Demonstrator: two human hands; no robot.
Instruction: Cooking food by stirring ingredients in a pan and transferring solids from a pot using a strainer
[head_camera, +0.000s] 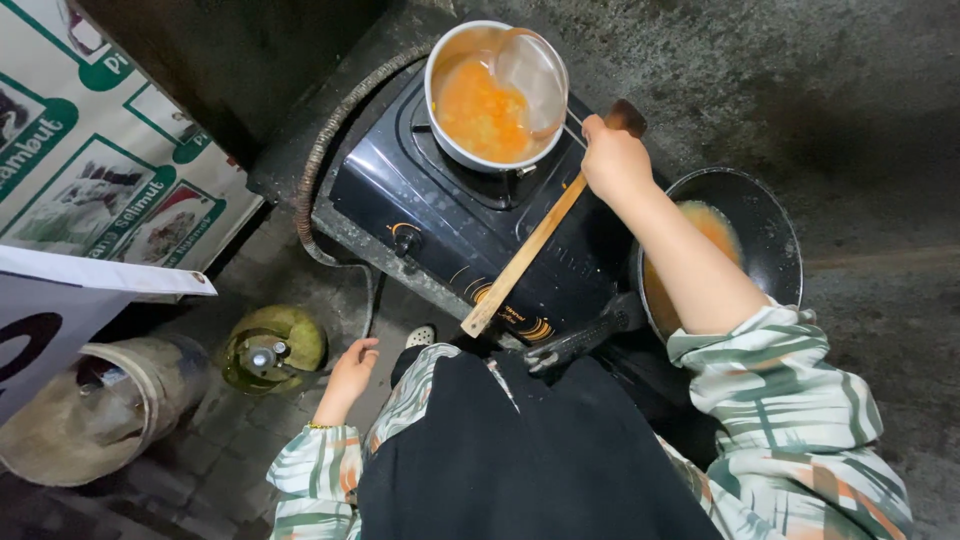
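So my right hand (612, 158) is up over the black gas stove (470, 235), grip closed around a long wooden handle (525, 258) and, from the look of it, the thin handle of the metal ladle (533, 68) too. I can't quite tell how the two sit in my fingers. The ladle's bowl is tipped over the white saucepan (490, 95), which sits on the far-left burner with orange soup in it.

What matters here: the saucepan lies up and to the left of my grip, just beside it, and the ladle runs from my fist straight toward it. The wooden handle goes the other way, slanting down-left across the stove top toward my body.

The black wok (735, 240) with more orange liquid is right under my forearm, on the right side.

My left hand (350, 368) is way off, hanging low near the green gas cylinder (272, 348) on the floor, fingers loosely open and holding nothing. So the right hand is clearly the nearer one to the saucepan.
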